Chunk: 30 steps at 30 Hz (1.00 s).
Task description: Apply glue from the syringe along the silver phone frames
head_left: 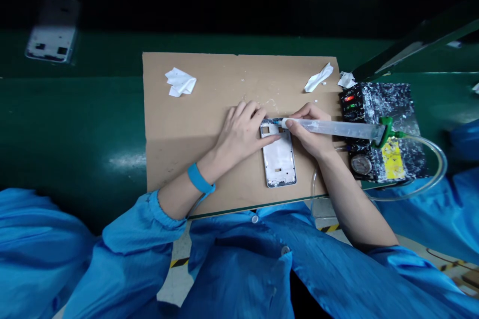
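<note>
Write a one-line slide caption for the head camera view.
Left hand steadies a metal phone frame on cardboard as the right hand holds a hose-fed syringe at its top edge.

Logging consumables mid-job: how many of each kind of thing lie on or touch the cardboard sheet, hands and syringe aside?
Phone frames: 1
White wipes: 3
Total: 4

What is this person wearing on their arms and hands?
Both arms come out of shiny blue smock sleeves, the left one gathered at an elastic cuff. A blue wristband with a thin cord sits above the left hand. That hand and the right hand wear no gloves.
</note>
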### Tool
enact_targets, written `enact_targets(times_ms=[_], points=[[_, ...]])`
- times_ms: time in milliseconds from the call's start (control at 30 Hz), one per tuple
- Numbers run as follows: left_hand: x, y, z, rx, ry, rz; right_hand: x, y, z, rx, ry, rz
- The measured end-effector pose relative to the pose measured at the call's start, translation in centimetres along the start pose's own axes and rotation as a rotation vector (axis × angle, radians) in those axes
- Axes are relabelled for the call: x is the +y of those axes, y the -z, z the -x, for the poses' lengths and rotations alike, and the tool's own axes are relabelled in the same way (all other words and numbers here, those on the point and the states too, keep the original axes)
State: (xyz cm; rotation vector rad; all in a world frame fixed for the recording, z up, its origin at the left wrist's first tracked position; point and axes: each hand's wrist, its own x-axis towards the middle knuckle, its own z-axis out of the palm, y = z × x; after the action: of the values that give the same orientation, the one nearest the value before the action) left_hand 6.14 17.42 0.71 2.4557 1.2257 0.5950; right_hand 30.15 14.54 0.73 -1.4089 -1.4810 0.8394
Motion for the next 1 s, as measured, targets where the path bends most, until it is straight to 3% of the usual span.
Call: enact_targets(times_ms=[533, 1000], points=[[0.12, 0.26, -0.01, -0.023, 0.008, 0.016, -0.41, -0.07, 0.05, 0.006, -0.064, 0.02], [0.22, 0.34, -0.05, -0.022, 0.01, 0.001, 0.05, 0.12, 0.04, 0.006, -0.028, 0.001]])
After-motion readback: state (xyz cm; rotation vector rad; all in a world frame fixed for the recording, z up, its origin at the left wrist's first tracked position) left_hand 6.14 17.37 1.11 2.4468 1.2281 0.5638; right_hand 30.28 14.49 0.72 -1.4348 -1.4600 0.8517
